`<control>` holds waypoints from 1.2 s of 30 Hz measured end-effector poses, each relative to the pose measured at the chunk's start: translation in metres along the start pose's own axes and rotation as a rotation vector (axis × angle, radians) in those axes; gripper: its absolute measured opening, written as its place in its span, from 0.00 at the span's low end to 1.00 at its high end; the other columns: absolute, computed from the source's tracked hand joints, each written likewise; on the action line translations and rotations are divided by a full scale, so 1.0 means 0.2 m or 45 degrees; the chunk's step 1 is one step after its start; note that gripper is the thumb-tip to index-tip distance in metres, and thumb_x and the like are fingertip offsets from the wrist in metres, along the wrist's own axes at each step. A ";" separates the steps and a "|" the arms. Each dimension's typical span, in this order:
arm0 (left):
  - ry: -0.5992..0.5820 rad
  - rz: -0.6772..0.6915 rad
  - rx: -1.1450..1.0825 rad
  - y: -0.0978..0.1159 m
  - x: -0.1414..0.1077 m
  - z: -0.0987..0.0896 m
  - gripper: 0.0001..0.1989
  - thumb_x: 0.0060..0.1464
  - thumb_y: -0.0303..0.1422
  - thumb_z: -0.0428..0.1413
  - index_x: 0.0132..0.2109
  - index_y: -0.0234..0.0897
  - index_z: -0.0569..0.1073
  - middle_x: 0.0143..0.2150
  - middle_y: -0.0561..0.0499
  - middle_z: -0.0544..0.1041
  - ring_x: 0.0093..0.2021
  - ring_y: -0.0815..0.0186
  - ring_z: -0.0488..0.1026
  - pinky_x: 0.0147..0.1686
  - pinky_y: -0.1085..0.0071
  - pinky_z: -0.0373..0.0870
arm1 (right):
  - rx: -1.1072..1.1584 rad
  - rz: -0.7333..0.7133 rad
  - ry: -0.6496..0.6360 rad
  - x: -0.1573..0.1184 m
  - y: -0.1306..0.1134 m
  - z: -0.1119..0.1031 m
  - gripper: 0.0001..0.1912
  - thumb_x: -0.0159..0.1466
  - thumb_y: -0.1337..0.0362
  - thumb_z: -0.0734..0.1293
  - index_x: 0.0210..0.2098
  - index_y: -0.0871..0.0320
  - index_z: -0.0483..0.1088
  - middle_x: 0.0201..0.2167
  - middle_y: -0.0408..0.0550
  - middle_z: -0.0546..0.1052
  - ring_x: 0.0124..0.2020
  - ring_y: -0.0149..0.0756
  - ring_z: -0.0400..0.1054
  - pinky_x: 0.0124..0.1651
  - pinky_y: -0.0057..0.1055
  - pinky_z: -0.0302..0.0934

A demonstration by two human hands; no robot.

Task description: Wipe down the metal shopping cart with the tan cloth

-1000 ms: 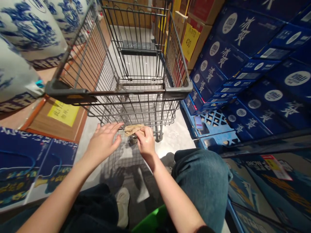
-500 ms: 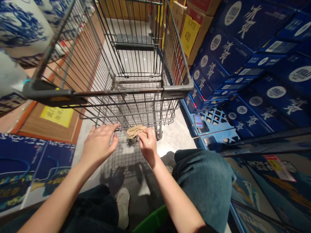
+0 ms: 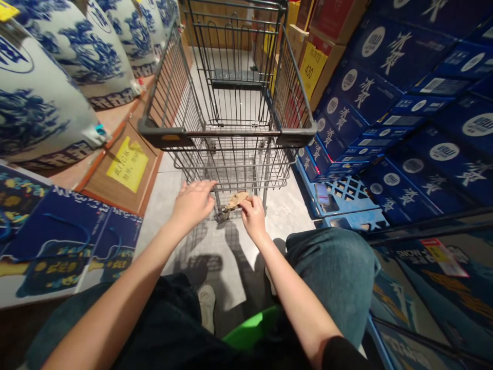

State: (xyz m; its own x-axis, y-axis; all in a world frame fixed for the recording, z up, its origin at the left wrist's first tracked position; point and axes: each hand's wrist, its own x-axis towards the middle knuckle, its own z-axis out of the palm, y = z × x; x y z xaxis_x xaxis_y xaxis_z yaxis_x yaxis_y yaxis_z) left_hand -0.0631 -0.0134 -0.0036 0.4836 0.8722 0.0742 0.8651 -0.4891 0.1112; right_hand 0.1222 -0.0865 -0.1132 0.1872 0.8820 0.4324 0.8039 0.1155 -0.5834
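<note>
Lower centre, at the near end of the wire shopping cart, what's that crumpled tan scrap?

Paper or cloth, can't tell. Looks light, soft, floppy.

Grip?

Right hand: fingers pinch its end. Left hand: open, fingers spread, just beside it.

Hold point?

Edge, gently. Squeezing will fold it.

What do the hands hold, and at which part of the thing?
The fingers of the right hand pinch a crumpled tan piece of material at its end nearest that hand; the left hand holds nothing.
</note>
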 end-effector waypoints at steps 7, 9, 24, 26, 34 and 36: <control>-0.008 0.034 -0.033 0.01 -0.01 0.00 0.31 0.65 0.30 0.49 0.73 0.34 0.69 0.72 0.38 0.73 0.73 0.46 0.69 0.76 0.37 0.57 | -0.327 -0.259 -0.340 0.25 -0.22 -0.23 0.19 0.73 0.74 0.60 0.52 0.56 0.81 0.52 0.56 0.75 0.56 0.45 0.67 0.54 0.38 0.71; -0.014 0.039 -0.038 0.00 -0.01 0.00 0.31 0.65 0.30 0.49 0.74 0.34 0.68 0.72 0.38 0.73 0.74 0.46 0.68 0.77 0.37 0.56 | -0.507 -0.432 -0.578 0.35 -0.26 -0.32 0.17 0.75 0.71 0.60 0.52 0.57 0.80 0.55 0.59 0.74 0.58 0.48 0.66 0.46 0.36 0.72; 0.492 0.226 -0.197 0.06 -0.08 0.13 0.29 0.68 0.35 0.54 0.73 0.35 0.66 0.73 0.33 0.68 0.74 0.43 0.65 0.72 0.42 0.65 | 0.115 -0.239 -0.402 0.40 -0.17 -0.39 0.10 0.65 0.68 0.67 0.47 0.57 0.71 0.43 0.49 0.75 0.42 0.39 0.70 0.44 0.34 0.65; 0.437 0.371 -0.315 0.07 -0.08 0.17 0.32 0.67 0.36 0.56 0.75 0.38 0.62 0.71 0.35 0.69 0.71 0.46 0.69 0.68 0.47 0.72 | 0.327 -0.093 -0.365 0.41 -0.18 -0.39 0.11 0.61 0.66 0.68 0.44 0.56 0.68 0.38 0.43 0.75 0.38 0.37 0.69 0.43 0.33 0.64; 0.559 0.233 -0.663 0.12 0.03 0.26 0.18 0.64 0.25 0.51 0.57 0.40 0.78 0.61 0.42 0.76 0.63 0.55 0.75 0.63 0.55 0.77 | 0.212 -0.162 -0.393 0.47 -0.23 -0.53 0.16 0.69 0.62 0.63 0.53 0.59 0.74 0.51 0.55 0.81 0.50 0.43 0.75 0.54 0.39 0.71; 0.545 0.245 -0.560 0.12 0.04 0.27 0.18 0.62 0.24 0.52 0.53 0.41 0.80 0.60 0.42 0.77 0.63 0.54 0.75 0.64 0.53 0.76 | -0.047 -0.475 -0.230 0.50 -0.25 -0.59 0.19 0.71 0.64 0.60 0.58 0.58 0.74 0.57 0.59 0.79 0.60 0.47 0.72 0.64 0.46 0.68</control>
State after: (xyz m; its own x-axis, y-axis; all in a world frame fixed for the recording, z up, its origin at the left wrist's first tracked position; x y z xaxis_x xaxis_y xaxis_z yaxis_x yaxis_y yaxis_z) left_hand -0.0316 -0.0169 -0.0534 0.4499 0.7317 0.5121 0.5886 -0.6742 0.4461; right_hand 0.1680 -0.0580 0.0412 -0.2205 0.8492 0.4798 0.8182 0.4288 -0.3829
